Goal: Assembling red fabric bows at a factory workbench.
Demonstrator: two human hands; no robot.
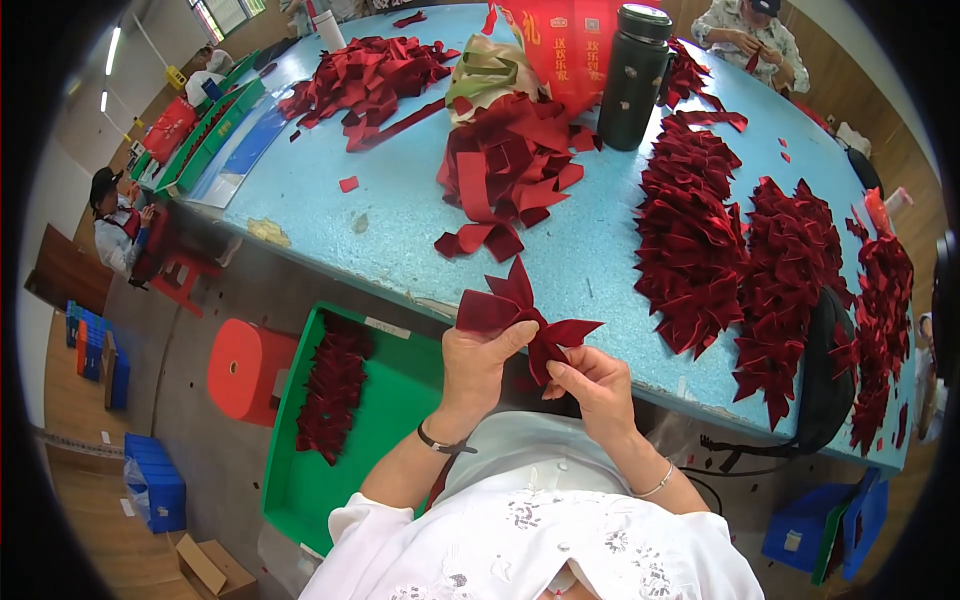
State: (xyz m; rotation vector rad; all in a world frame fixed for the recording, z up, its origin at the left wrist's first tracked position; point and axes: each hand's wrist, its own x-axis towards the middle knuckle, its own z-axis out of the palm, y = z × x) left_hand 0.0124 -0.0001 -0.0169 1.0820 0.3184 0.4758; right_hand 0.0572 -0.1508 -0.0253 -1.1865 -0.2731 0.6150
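Observation:
A dark red fabric bow point(545, 338) is held between my two hands, just off the near edge of the blue table. My left hand point(478, 358) pinches its loop near the middle. At the lower right, the fingertips of my right hand point(592, 388) are closed on one of its tails. Ahead on the table lies a loose pile of red ribbon strips point(505, 165). Beside my left forearm a green tray point(385, 430) holds a row of red bows point(335, 390).
Long stacks of red bows point(690, 230) cover the table's right side. A dark bottle point(635, 80) and red bag point(565, 45) stand at the back. A black bag point(825, 375) hangs at the right edge. Left is a red stool point(245, 372). Other people sit farther off.

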